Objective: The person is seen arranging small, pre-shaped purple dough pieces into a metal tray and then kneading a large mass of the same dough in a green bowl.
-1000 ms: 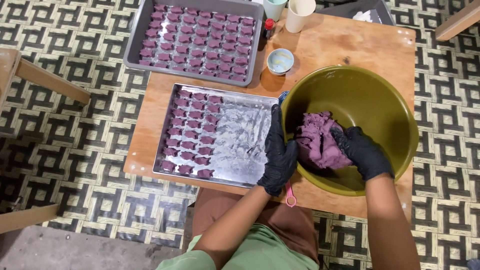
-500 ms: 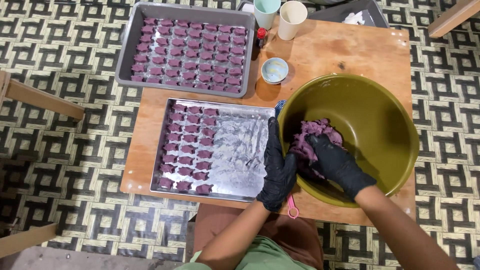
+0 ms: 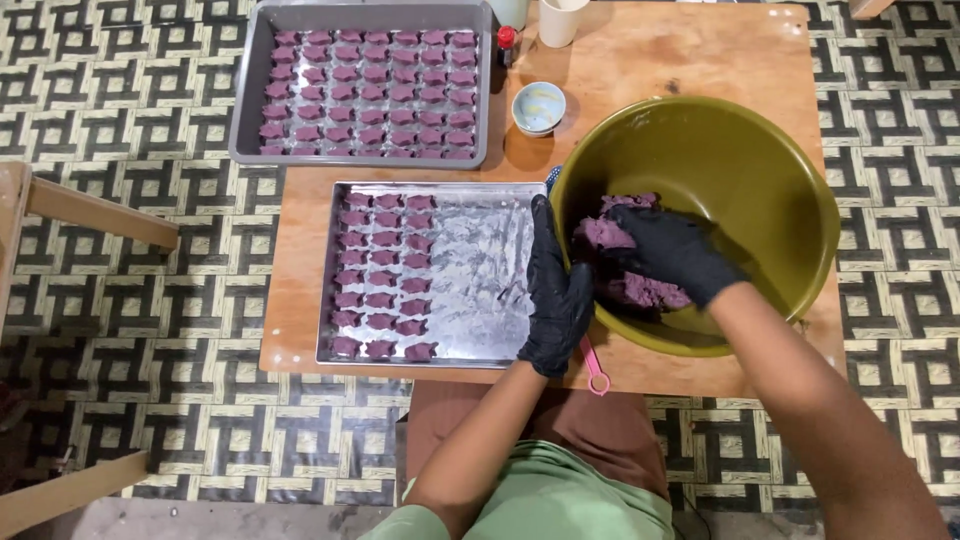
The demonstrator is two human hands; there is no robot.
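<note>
Both my hands wear black gloves. My left hand (image 3: 556,290) grips the near left rim of a large olive-green bowl (image 3: 760,170). My right hand (image 3: 672,252) is inside the bowl, pressed down on a lump of purple dough (image 3: 620,240) with fingers curled into it. Left of the bowl lies a shiny metal tray (image 3: 480,270) with several small purple dough pieces (image 3: 385,270) in rows on its left half.
A grey baking tray (image 3: 250,100) full of purple pieces sits at the back of the wooden table (image 3: 680,60). A small blue-rimmed dish (image 3: 538,106), a cup (image 3: 558,20) and a red-capped bottle (image 3: 507,40) stand behind the bowl. A pink tool (image 3: 595,372) lies at the table's front edge.
My right hand has slid left across the dough and now presses on its middle. My left hand stays on the bowl's rim. The view has shifted slightly.
</note>
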